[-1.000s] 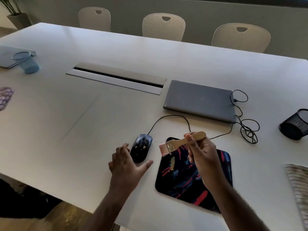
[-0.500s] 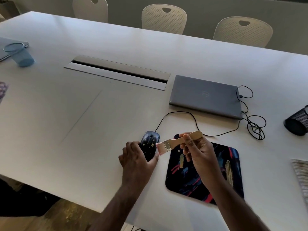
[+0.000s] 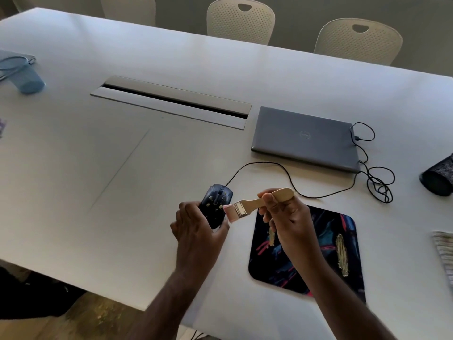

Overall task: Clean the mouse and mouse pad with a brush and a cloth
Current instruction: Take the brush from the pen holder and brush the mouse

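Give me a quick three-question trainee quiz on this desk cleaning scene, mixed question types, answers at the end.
1. True or false: the left hand grips the mouse.
2. The brush bristles are nearest: A) laptop B) mouse C) cup
3. Fill in: pale smears lie on the mouse ____.

Key: 1 true; 2 B; 3 pad.

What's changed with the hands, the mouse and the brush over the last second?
The left hand, which lay open on the table beside the mouse, now grips it. The right hand has brought the brush left, so its bristles reach the mouse's side. The right hand holds the brush as before. The pad and laptop have not moved.
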